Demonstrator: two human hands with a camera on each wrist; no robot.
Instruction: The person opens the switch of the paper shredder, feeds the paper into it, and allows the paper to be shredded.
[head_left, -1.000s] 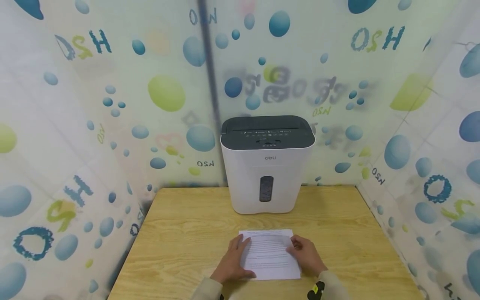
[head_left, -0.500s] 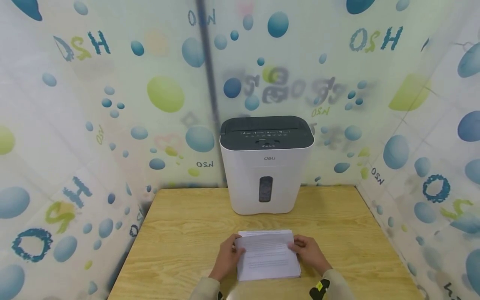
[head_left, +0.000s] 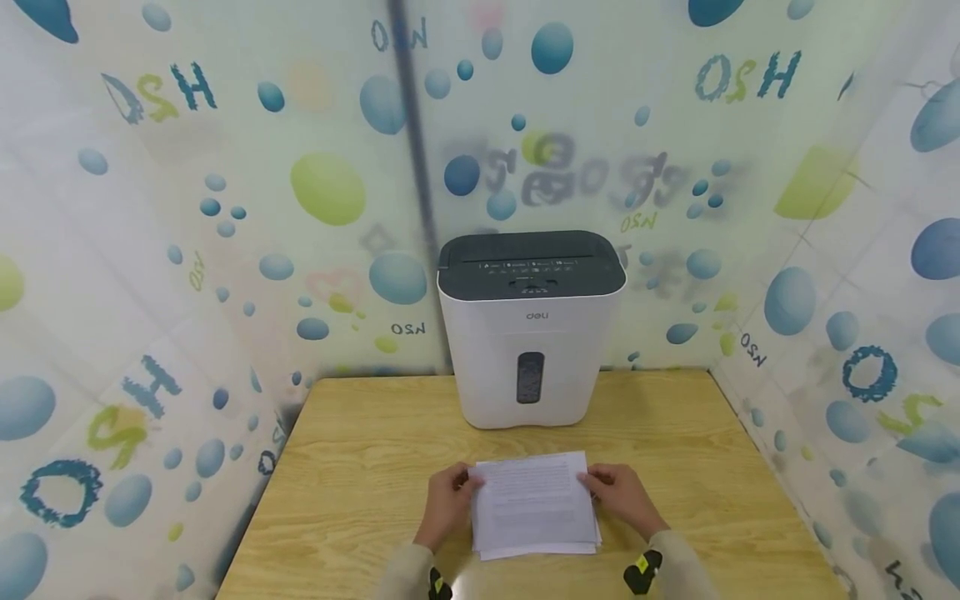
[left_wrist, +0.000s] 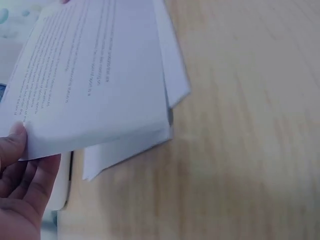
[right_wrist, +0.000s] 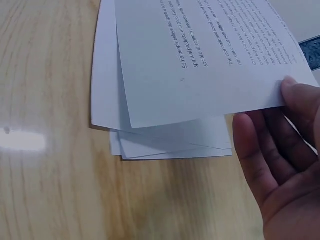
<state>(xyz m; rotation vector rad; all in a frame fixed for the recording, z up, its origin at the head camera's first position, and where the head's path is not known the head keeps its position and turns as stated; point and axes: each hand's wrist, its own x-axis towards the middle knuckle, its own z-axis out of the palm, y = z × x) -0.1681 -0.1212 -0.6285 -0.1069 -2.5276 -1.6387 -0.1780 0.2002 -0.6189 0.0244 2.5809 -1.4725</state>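
Printed paper (head_left: 532,510) has shifted forward since earlier, left hand (head_left: 450,497) and right hand (head_left: 619,495) pinching its opposite edges.

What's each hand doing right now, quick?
Left hand: holding, pinching the top sheet at its left edge.
Right hand: holding, pinching the same sheet at its right edge.

The paper (head_left: 534,508) is white with dark lines — the tabletop (head_left: 360,442) yellow, wood-grained.
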